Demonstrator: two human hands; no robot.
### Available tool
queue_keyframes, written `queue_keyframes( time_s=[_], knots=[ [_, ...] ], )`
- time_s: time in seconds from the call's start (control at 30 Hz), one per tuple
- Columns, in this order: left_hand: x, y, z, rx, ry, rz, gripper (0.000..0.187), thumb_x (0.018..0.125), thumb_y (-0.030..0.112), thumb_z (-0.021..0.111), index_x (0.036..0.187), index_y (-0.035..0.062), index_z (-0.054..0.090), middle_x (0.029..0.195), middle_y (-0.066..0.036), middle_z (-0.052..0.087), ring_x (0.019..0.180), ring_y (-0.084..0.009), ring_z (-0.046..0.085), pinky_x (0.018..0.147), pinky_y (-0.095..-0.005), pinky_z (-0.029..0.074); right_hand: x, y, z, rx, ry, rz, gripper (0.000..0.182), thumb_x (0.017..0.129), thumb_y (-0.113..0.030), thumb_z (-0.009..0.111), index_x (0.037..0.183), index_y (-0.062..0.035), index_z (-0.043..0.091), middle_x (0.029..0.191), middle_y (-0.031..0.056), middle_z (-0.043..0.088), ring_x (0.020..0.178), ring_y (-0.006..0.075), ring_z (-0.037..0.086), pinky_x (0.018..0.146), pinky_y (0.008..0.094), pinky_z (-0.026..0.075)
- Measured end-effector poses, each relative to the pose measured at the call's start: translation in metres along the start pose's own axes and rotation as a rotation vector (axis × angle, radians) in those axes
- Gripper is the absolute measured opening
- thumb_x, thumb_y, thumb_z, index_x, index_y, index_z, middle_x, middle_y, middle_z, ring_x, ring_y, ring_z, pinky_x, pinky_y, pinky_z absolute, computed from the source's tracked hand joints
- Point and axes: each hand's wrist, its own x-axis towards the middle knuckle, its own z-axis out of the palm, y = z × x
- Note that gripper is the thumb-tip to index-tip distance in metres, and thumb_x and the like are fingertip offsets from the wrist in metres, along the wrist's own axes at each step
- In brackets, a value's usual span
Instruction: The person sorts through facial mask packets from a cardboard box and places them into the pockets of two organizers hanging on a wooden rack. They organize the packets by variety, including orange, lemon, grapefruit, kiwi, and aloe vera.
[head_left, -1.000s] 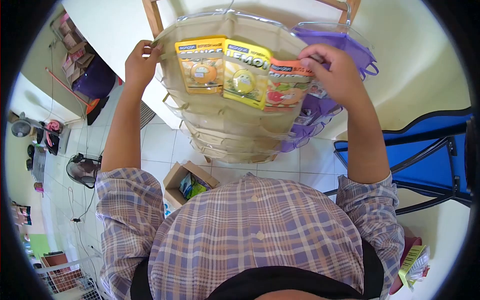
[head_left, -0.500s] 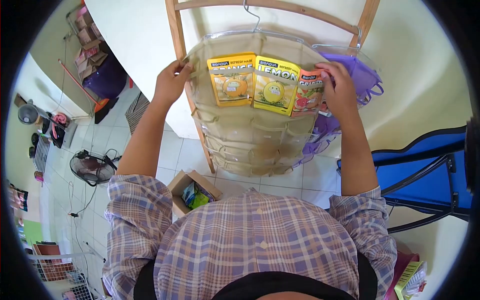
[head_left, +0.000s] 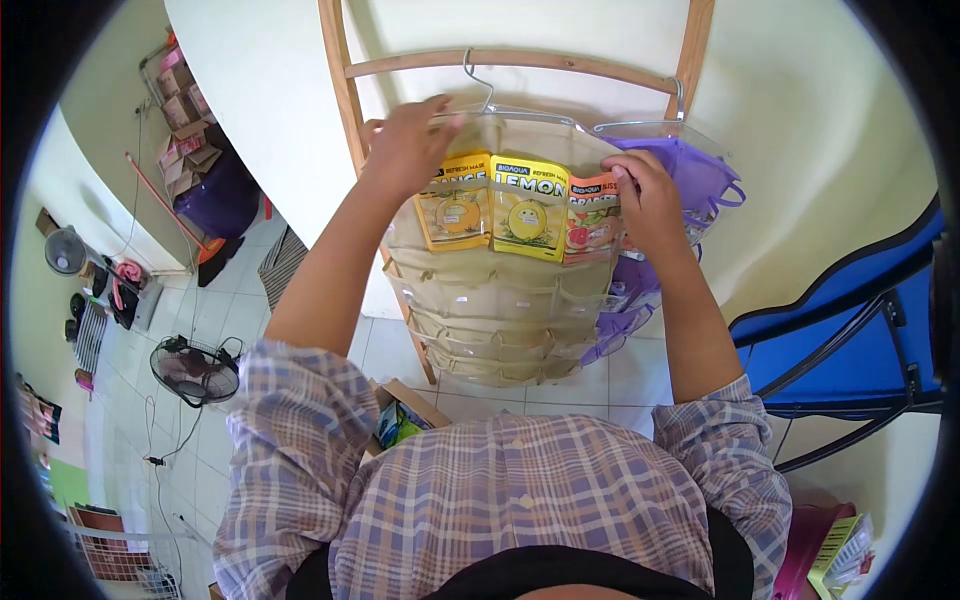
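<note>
Head view puts our left hand (head_left: 405, 145) at the upper centre of the frame, fingers curled over the top left edge of the beige hanging organizer (head_left: 480, 300), just where its wire hanger (head_left: 480, 85) meets the fabric. The grip looks closed on that top edge, though the fingertips are hidden behind the cloth, so we cannot tell how tightly. Our right hand (head_left: 645, 205) sits to the right of centre, loosely curled, with the thumb and fingertips pressed on the right edge of the grapefruit mask packet (head_left: 590, 215); we cannot tell whether it pinches the packet or only touches it.

Three flat, glossy packets stand side by side in the organizer's top row of clear pockets: the orange mask packet (head_left: 455, 210) on the left, the yellow lemon mask packet (head_left: 528, 205) in the middle, overlapping its neighbours a little, and the grapefruit one on the right. A clear plastic band crosses their fronts. Below them the beige cloth falls in further rows of see-through pockets, soft and slightly sagging.

Behind and to the right hangs a purple organizer (head_left: 680, 175) of thin fabric on its own wire hanger. Both hang from the rail of a wooden rack (head_left: 340, 70). A blue chair (head_left: 850, 330) fills the right side, and a cardboard box (head_left: 400, 415) stands on the tiled floor (head_left: 310, 300) below.
</note>
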Motion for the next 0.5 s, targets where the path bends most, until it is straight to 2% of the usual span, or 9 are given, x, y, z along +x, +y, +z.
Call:
queue_keyframes(
  time_s=[0.03, 0.17, 0.23, 0.3, 0.33, 0.37, 0.43, 0.47, 0.5],
  knots=[
    [0.005, 0.006, 0.004, -0.062, -0.173, -0.107, 0.033, 0.093, 0.027, 0.063, 0.122, 0.0114, 0.063, 0.112, -0.011, 0.068, 0.104, -0.0248, 0.063, 0.091, -0.0381, 0.047, -0.001, 0.0, 0.001, -0.002, -0.001, 0.0, 0.015, 0.093, -0.012, 0.056, 0.098, -0.0021, 0.067, 0.099, 0.0131, 0.064, 0.091, 0.0315, 0.063, 0.08, 0.0378, 0.05],
    [0.019, 0.002, 0.017, -0.181, -0.172, -0.124, 0.032, 0.092, 0.032, 0.064, 0.117, 0.0121, 0.066, 0.106, -0.011, 0.07, 0.096, -0.0226, 0.067, 0.085, -0.0341, 0.05, -0.004, -0.004, -0.002, -0.035, 0.036, -0.001, 0.016, 0.093, -0.012, 0.055, 0.098, -0.0037, 0.068, 0.1, 0.0116, 0.065, 0.091, 0.0302, 0.063, 0.081, 0.0385, 0.048],
    [0.019, 0.007, 0.014, -0.258, -0.071, -0.118, 0.031, 0.091, 0.035, 0.066, 0.111, 0.0114, 0.069, 0.101, -0.01, 0.071, 0.09, -0.0214, 0.069, 0.079, -0.0314, 0.053, -0.007, -0.009, -0.008, -0.035, 0.065, -0.008, 0.017, 0.093, -0.014, 0.055, 0.098, -0.0057, 0.069, 0.1, 0.0097, 0.066, 0.091, 0.0284, 0.063, 0.081, 0.039, 0.046],
    [0.024, 0.017, 0.012, -0.222, -0.092, -0.107, 0.031, 0.09, 0.035, 0.066, 0.111, 0.0114, 0.069, 0.1, -0.009, 0.071, 0.09, -0.0217, 0.069, 0.08, -0.0321, 0.053, -0.008, -0.013, -0.022, -0.209, 0.069, -0.001, 0.017, 0.093, -0.018, 0.055, 0.098, -0.0123, 0.071, 0.101, 0.0041, 0.066, 0.09, 0.0231, 0.063, 0.082, 0.0395, 0.039],
    [0.024, 0.02, 0.012, -0.187, -0.113, -0.102, 0.032, 0.09, 0.035, 0.067, 0.11, 0.0114, 0.069, 0.1, -0.009, 0.072, 0.091, -0.0221, 0.069, 0.081, -0.0329, 0.053, -0.009, -0.008, -0.026, -0.206, 0.061, 0.002, 0.017, 0.093, -0.018, 0.055, 0.098, -0.0123, 0.071, 0.101, 0.0041, 0.066, 0.09, 0.0231, 0.063, 0.082, 0.0395, 0.039],
    [0.022, 0.021, 0.014, -0.187, -0.118, -0.112, 0.032, 0.09, 0.035, 0.067, 0.11, 0.0114, 0.069, 0.1, -0.009, 0.072, 0.091, -0.0221, 0.069, 0.081, -0.0329, 0.053, -0.011, -0.001, -0.029, -0.253, -0.03, 0.061, 0.017, 0.093, -0.02, 0.056, 0.099, -0.015, 0.071, 0.101, 0.0018, 0.067, 0.09, 0.0209, 0.062, 0.083, 0.0394, 0.035],
    [0.022, 0.018, 0.019, -0.097, -0.256, -0.129, 0.028, 0.089, 0.04, 0.064, 0.104, 0.0167, 0.07, 0.102, -0.002, 0.071, 0.091, -0.022, 0.066, 0.091, -0.0423, 0.037, -0.015, 0.004, -0.027, -0.301, -0.128, 0.118, 0.017, 0.093, -0.022, 0.057, 0.099, -0.0177, 0.072, 0.101, -0.0004, 0.067, 0.09, 0.0187, 0.062, 0.084, 0.0392, 0.032],
    [0.021, 0.015, 0.019, -0.099, -0.258, -0.129, 0.028, 0.089, 0.04, 0.064, 0.104, 0.0167, 0.07, 0.102, -0.002, 0.071, 0.091, -0.022, 0.066, 0.091, -0.0423, 0.037, -0.018, 0.007, -0.024, -0.308, -0.12, 0.097, 0.018, 0.093, -0.023, 0.057, 0.1, -0.018, 0.072, 0.102, 0.0002, 0.067, 0.092, 0.0192, 0.061, 0.085, 0.0406, 0.032],
    [0.023, 0.007, 0.015, -0.024, -0.003, 0.024, 0.03, 0.087, 0.039, 0.068, 0.103, 0.0142, 0.07, 0.1, -0.005, 0.071, 0.091, -0.0227, 0.067, 0.085, -0.0393, 0.044, -0.019, 0.008, -0.022, -0.315, -0.106, 0.077, 0.018, 0.093, -0.024, 0.057, 0.1, -0.0182, 0.072, 0.104, 0.0008, 0.067, 0.095, 0.0196, 0.061, 0.086, 0.0421, 0.032]
  ],
)
